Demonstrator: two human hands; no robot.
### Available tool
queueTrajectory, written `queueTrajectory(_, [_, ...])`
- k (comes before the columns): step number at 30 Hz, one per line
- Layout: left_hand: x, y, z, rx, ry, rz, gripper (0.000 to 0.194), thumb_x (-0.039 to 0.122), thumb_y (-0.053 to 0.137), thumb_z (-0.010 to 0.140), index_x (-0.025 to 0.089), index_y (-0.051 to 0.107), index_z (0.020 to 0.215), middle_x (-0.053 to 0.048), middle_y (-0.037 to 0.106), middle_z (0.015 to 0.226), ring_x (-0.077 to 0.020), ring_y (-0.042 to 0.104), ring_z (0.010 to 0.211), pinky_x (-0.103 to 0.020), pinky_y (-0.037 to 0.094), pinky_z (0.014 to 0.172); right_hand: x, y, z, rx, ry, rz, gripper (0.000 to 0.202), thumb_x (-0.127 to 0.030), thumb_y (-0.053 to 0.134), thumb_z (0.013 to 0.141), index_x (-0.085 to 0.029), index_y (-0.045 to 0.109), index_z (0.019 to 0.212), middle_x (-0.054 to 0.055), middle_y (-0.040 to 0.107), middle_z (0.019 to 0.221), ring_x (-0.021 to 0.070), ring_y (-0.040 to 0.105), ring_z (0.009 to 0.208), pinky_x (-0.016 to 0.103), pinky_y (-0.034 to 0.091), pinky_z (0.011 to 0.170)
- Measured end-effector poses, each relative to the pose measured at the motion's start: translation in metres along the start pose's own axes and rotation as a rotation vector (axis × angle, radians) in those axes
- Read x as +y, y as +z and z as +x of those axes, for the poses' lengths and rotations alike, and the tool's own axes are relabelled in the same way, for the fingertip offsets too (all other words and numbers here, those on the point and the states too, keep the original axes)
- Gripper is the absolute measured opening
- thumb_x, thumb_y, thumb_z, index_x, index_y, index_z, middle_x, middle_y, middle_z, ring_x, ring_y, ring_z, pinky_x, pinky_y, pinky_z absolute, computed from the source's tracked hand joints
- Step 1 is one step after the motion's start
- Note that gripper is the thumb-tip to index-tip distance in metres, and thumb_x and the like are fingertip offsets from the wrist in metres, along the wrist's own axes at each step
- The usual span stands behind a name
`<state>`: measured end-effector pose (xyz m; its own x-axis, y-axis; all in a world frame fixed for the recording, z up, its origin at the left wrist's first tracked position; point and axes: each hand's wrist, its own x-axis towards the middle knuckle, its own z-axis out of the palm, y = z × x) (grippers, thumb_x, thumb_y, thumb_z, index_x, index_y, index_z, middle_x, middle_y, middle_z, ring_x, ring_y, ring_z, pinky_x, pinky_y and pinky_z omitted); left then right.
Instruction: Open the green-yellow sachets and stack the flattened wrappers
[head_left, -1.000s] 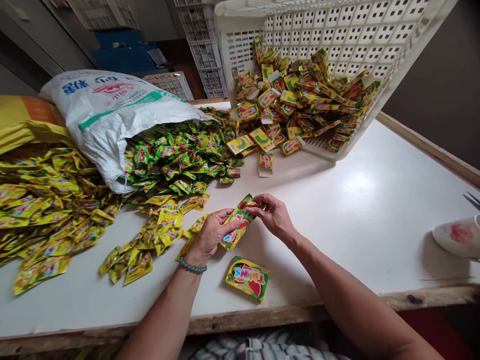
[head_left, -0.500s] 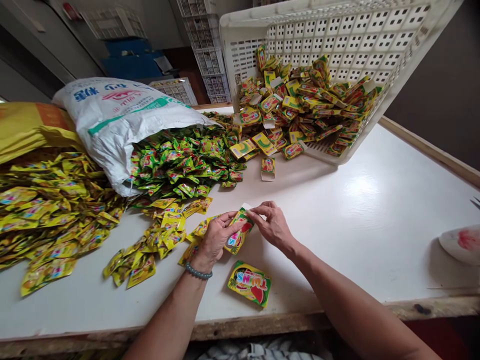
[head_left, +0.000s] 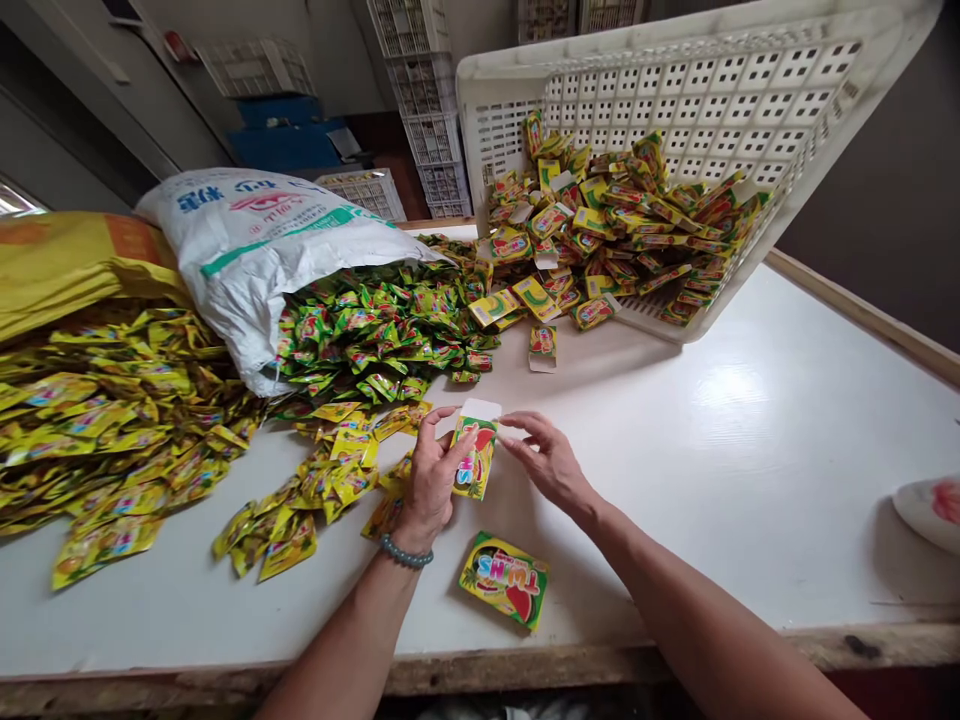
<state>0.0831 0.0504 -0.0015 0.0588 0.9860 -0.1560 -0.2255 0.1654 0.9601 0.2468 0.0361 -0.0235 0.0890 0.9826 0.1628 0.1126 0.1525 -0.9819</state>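
Observation:
My left hand (head_left: 429, 482) is closed around a small yellow and green candy box (head_left: 480, 462), its thumb lying across the printed front. The box's white end flap (head_left: 481, 408) stands up at the far end. Just to the right of the box is my right hand (head_left: 553, 462), its thumb and fingers apart with nothing between them; whether a fingertip touches the box edge I cannot tell. Another candy box (head_left: 505, 582), with "TWINS" on its front, lies flat on the table nearer to me. Several yellow candy packets (head_left: 386, 510) lie beside and partly behind my left hand.
A white plastic basket (head_left: 795, 190) lies tipped at the back, candy boxes spilling out. Green candy packets (head_left: 375, 330) spill from a white sack (head_left: 247, 270). Yellow packets (head_left: 135, 420) pile up at left. A rounded white object (head_left: 926, 510) sits at the right edge.
My right hand's fingers have come off the top of the box and spread a little. The end flap now stands up in full view, and the box is turned more upright.

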Motion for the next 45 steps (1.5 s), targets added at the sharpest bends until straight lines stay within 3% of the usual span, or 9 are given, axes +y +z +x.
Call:
queueTrajectory(3, [0.001,0.0,-0.001,-0.065,0.012,-0.011,0.06,0.034,0.078,0.071,0.026,0.044,0.12,0.0,0.07,0.089,-0.0144,0.065,0.063,-0.025,0.051,0.061,0.004,0.007,-0.001,-0.083,0.081,0.155,0.034,-0.046,0.068,0.081,-0.02,0.07,0.103,0.009,0.068,0.107,0.0196,0.063,0.093,0.031,0.05,0.08])
queueTrajectory(8, [0.0,0.001,-0.003,-0.1,-0.018,0.002,0.059,0.035,0.079,0.07,0.025,0.044,0.117,0.0,0.069,0.088,-0.0151,0.066,0.063,-0.027,0.051,0.063,0.0,0.015,-0.003,-0.034,0.047,0.23,0.041,-0.046,0.071,0.078,-0.02,0.064,0.108,0.006,0.066,0.096,0.0159,0.061,0.078,0.029,0.051,0.073])
queueTrajectory(15, [0.0,-0.004,-0.005,-0.164,-0.032,0.086,0.052,0.036,0.077,0.07,0.023,0.048,0.11,0.001,0.068,0.082,-0.0155,0.065,0.067,-0.024,0.049,0.061,-0.004,0.012,-0.006,-0.173,0.139,0.127,0.041,-0.056,0.067,0.077,-0.016,0.059,0.071,-0.001,0.055,0.065,0.0119,0.048,0.061,0.024,0.039,0.058])
queueTrajectory(20, [-0.001,-0.005,-0.003,-0.21,-0.096,0.087,0.049,0.04,0.077,0.07,0.022,0.048,0.105,0.003,0.066,0.072,-0.0133,0.06,0.057,-0.023,0.047,0.054,-0.007,0.002,-0.003,-0.165,0.21,0.243,0.048,-0.051,0.07,0.074,-0.018,0.063,0.109,0.001,0.065,0.077,0.0157,0.058,0.073,0.026,0.045,0.067])
queueTrajectory(23, [0.0,-0.004,-0.003,-0.126,-0.076,0.062,0.054,0.036,0.08,0.066,0.022,0.045,0.106,0.003,0.067,0.073,-0.0137,0.062,0.058,-0.023,0.048,0.055,-0.014,0.0,-0.004,-0.171,0.129,0.045,0.035,-0.049,0.066,0.079,-0.019,0.072,0.096,0.006,0.071,0.093,0.0177,0.06,0.081,0.029,0.046,0.074])
queueTrajectory(25, [0.0,-0.005,-0.004,-0.091,-0.065,0.049,0.055,0.033,0.081,0.063,0.022,0.045,0.104,0.003,0.067,0.072,-0.0145,0.064,0.06,-0.024,0.049,0.058,-0.017,0.001,-0.005,-0.152,0.123,-0.019,0.034,-0.051,0.063,0.082,-0.019,0.074,0.086,0.006,0.072,0.091,0.0179,0.061,0.08,0.029,0.046,0.073])
queueTrajectory(36, [-0.006,-0.005,-0.004,-0.129,-0.103,0.075,0.051,0.033,0.084,0.063,0.019,0.052,0.1,-0.001,0.072,0.077,-0.0163,0.066,0.061,-0.027,0.052,0.058,-0.006,0.002,0.0,-0.067,0.405,0.374,0.039,-0.047,0.082,0.059,-0.013,0.07,0.072,0.003,0.066,0.067,0.012,0.054,0.062,0.026,0.041,0.064])
queueTrajectory(40, [-0.003,-0.007,-0.004,-0.145,-0.088,0.081,0.052,0.035,0.085,0.062,0.018,0.053,0.1,-0.002,0.072,0.076,-0.0171,0.066,0.061,-0.028,0.053,0.058,-0.01,-0.009,0.002,-0.169,0.439,0.389,0.038,-0.045,0.084,0.056,-0.012,0.073,0.072,0.003,0.067,0.068,0.0127,0.054,0.066,0.027,0.041,0.069])
queueTrajectory(45, [-0.001,-0.01,-0.004,-0.116,-0.088,0.038,0.051,0.036,0.084,0.064,0.018,0.054,0.101,-0.001,0.07,0.07,-0.0162,0.064,0.056,-0.027,0.051,0.054,-0.018,-0.012,-0.003,-0.302,0.315,0.249,0.038,-0.052,0.073,0.073,-0.017,0.078,0.087,0.005,0.072,0.079,0.0193,0.06,0.083,0.032,0.044,0.083])
